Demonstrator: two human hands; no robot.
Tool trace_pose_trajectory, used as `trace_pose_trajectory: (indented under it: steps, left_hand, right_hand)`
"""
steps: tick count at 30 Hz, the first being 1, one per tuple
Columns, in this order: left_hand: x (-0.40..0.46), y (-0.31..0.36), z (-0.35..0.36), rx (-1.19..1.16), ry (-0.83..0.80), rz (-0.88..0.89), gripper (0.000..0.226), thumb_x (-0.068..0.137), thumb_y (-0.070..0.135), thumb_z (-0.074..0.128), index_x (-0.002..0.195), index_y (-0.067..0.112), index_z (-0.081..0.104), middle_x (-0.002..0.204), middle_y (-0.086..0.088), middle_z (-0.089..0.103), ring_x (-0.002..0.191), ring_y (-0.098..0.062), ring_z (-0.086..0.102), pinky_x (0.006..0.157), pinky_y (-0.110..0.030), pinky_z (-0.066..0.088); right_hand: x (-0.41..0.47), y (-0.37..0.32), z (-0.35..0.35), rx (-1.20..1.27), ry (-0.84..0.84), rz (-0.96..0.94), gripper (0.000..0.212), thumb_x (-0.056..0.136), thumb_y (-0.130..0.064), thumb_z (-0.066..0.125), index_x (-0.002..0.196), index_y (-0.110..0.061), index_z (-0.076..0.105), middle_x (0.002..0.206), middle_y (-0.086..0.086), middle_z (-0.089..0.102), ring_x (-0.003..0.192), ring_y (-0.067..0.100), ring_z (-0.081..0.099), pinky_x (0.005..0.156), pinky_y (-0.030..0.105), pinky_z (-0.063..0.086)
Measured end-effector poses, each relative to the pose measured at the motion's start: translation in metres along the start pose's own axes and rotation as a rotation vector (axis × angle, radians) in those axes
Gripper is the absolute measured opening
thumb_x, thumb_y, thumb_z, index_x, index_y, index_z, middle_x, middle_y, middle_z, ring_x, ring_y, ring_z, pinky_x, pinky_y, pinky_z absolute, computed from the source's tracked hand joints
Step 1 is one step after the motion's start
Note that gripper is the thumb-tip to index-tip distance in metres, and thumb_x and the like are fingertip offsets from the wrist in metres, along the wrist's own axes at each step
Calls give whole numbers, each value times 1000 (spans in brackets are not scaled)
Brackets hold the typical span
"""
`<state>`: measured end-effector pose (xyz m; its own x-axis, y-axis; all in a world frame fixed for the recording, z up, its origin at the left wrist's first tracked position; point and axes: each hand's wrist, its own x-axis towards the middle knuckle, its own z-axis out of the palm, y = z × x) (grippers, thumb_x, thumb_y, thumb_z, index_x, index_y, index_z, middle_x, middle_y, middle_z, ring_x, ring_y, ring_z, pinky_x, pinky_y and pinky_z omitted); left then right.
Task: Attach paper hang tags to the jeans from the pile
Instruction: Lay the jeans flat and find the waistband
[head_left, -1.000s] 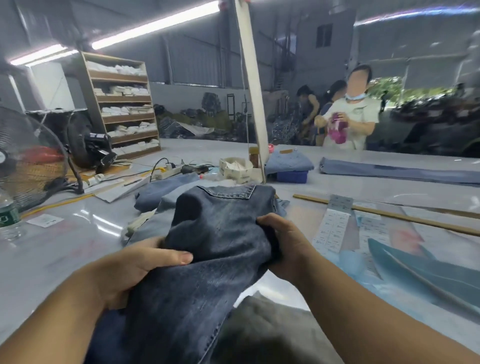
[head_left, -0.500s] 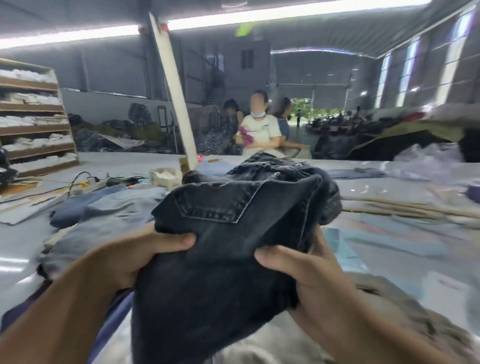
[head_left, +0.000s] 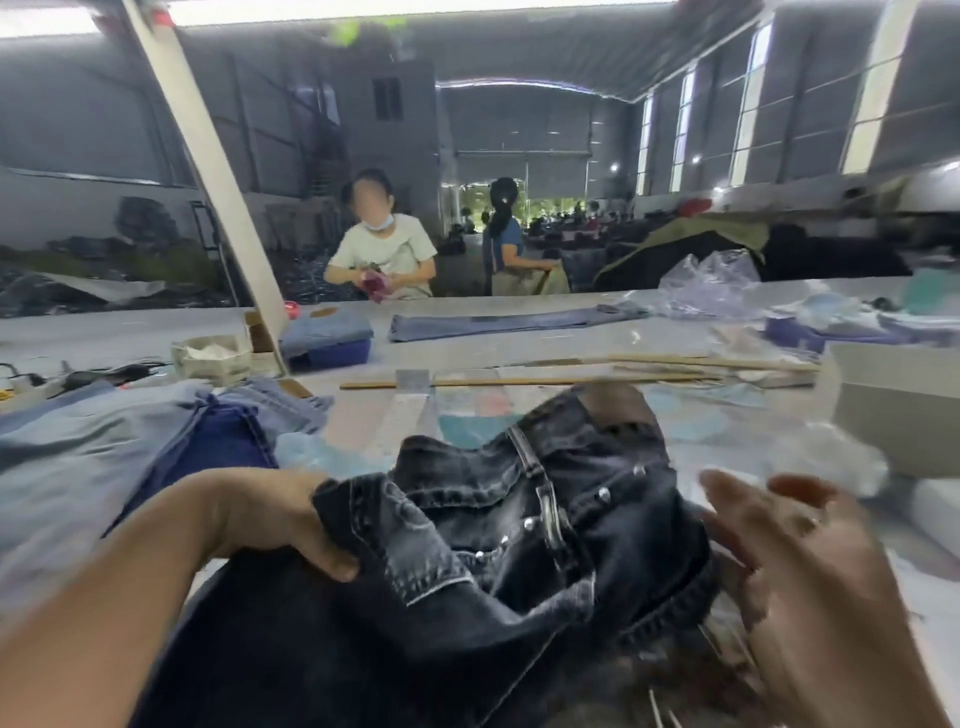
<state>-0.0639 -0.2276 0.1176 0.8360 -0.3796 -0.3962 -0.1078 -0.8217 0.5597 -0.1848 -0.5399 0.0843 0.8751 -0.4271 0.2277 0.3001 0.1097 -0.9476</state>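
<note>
A pair of dark washed jeans (head_left: 509, 525) lies bunched in front of me, waistband and metal rivets facing up. My left hand (head_left: 270, 519) grips the left edge of the waistband, thumb curled over the denim. My right hand (head_left: 779, 561) is beside the right edge of the jeans with its fingers spread and relaxed, holding nothing; it is blurred. A pile of lighter blue jeans (head_left: 104, 457) lies to my left on the table. No paper hang tag is clearly visible.
Long wooden sticks (head_left: 519, 383) lie across the grey table (head_left: 519, 348). A blue box under folded jeans (head_left: 332, 343) and a small tray (head_left: 210, 356) stand behind, by a slanted white post (head_left: 208, 171). A grey box (head_left: 893, 410) sits right. Two people stand beyond the table.
The jeans have dropped down and turned over, showing the waistband and rivets. My right hand has let go and opened. My view has swung to the right.
</note>
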Motion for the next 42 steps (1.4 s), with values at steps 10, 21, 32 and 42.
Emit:
trace_pose_trajectory:
  steps: [10,21,32,42]
  left_hand:
    - [-4,-11,-7,-57,191,273,74,36,63,92,101,72,57,107,35,66,100,14,61,88,-9,45]
    - [-16,8,-29,-370,-172,310,62,73,50,83,124,20,64,125,-17,65,113,-38,64,99,-48,51]
    - [8,62,19,347,225,-73,47,67,78,62,80,34,73,71,15,69,73,-4,64,68,-27,50]
    - [-22,100,-26,204,710,223,8,84,24,68,84,30,74,78,5,71,79,-16,67,69,-31,52]
  right_hand:
    - [39,-15,8,-586,-428,170,47,49,-42,79,94,-34,67,80,-4,76,72,17,74,75,45,58]
    - [11,22,-13,-709,-10,-23,27,79,-45,69,104,-40,62,71,-12,70,74,20,67,75,46,52]
    - [20,4,31,-37,-424,-258,46,81,-16,48,110,-43,72,111,-7,74,111,10,66,91,32,51]
    - [52,-2,31,24,-699,50,36,67,-9,63,102,-8,68,97,22,70,83,28,69,68,36,55]
